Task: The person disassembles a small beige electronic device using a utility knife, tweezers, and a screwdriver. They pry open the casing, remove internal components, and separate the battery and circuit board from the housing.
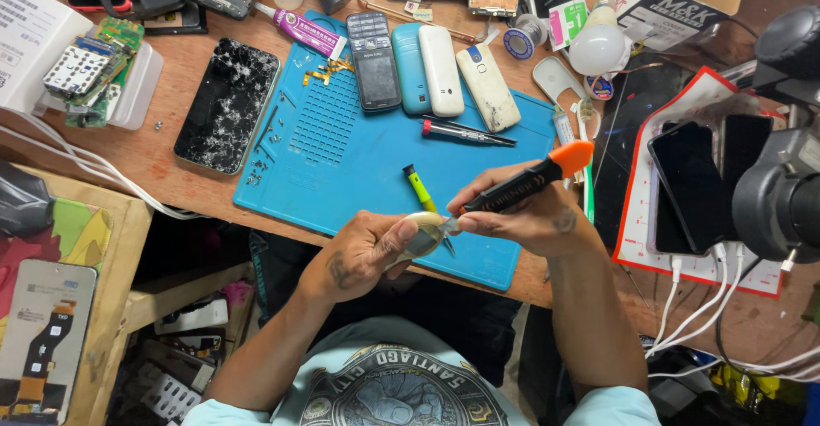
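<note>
The left hand [363, 251] is curled closed around a small pale, rounded phone part [424, 231], thumb pressed over its top, holding it just above the near edge of the blue work mat [359, 157]. The right hand [534, 213] is closed around a screwdriver with a black shaft and orange cap [525, 183], gripped like a pen, its metal tip touching the pale part where the two hands meet. Just beyond the hands a small yellow-green handled tool [419, 189] lies on the mat, and farther up a black and red screwdriver [465, 131] lies across it. Along the far edge of the mat sit four small phones side by side: a dark keypad phone [373, 61], a light blue one [408, 67], a white one [441, 69] and a cream one [487, 86]. Tiny screws and gold-coloured bits are scattered on the left part of the mat. Left of the mat, on the wooden counter [162, 157], lies a black smartphone with a shattered screen [227, 104], and beyond it a clear tray of green circuit boards [98, 67]. To the right of the hands, dark smartphones [688, 183] rest on a red-bordered sheet with white cables plugged in.
</note>
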Tool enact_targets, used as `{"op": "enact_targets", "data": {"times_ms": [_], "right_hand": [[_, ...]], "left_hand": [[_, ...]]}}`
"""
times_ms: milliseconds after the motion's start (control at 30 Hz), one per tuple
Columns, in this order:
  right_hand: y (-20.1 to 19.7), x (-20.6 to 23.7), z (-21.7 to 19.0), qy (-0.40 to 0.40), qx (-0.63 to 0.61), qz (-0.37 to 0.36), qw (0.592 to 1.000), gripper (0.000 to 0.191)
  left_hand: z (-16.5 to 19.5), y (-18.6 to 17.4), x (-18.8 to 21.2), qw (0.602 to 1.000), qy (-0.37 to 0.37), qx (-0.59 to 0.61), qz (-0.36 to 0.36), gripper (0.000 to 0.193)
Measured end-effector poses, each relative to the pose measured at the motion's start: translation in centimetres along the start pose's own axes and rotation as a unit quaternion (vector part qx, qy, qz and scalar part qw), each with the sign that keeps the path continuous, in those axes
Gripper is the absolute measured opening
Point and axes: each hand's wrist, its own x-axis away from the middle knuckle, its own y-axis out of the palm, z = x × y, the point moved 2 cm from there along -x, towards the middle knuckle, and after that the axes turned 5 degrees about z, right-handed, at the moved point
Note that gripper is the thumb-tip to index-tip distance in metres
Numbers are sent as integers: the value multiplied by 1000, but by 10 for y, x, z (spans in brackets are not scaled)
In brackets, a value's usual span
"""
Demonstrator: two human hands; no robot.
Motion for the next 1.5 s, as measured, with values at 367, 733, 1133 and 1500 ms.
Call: {"op": "enact_targets", "data": {"times_ms": [367,733,1133,1500], "right_hand": [[-4,-7,22,79,-142,-85,983,29],[3,-10,11,83,-71,-8,994,26],[22,-8,16,45,-30,45,998,24],[13,-21,30,62,-190,-77,977,25]], "left_hand": [[-6,2,-4,999,-24,-12,-39,65],[-3,0,-8,1000,4,14,27,63],[-18,-13,-9,991,-20,-89,93,75],[-19,-14,-9,1000,-13,4,21,64]]}}
